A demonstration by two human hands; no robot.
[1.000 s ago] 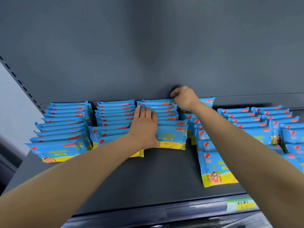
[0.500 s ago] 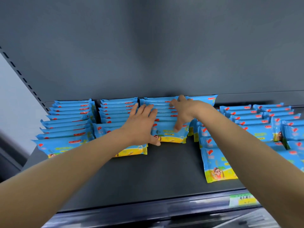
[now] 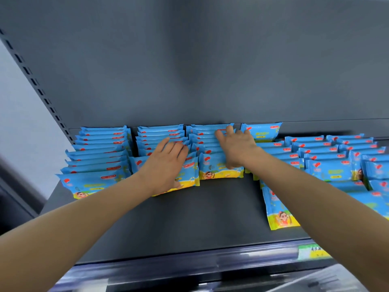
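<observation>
Blue and yellow snack packets stand in rows on a dark grey shelf (image 3: 189,218). My left hand (image 3: 166,165) lies flat with straight fingers on the second row of packets (image 3: 160,133). My right hand (image 3: 235,146) rests on the third row (image 3: 208,131), fingers spread over the tops and thumb down on that row's front packet (image 3: 216,173). A single upright packet (image 3: 263,131) stands at the back just right of my right hand.
A first row of packets (image 3: 99,152) fills the shelf's left end. More rows (image 3: 326,157) lie to the right, with one row's front packet (image 3: 277,209) reaching toward the shelf edge. A price label (image 3: 313,251) sits on the front rail. The shelf's back panel (image 3: 189,70) rises behind.
My right hand came down from the back of the shelf onto the third row. My left hand shifted left from the third row's front packet onto the second row.
</observation>
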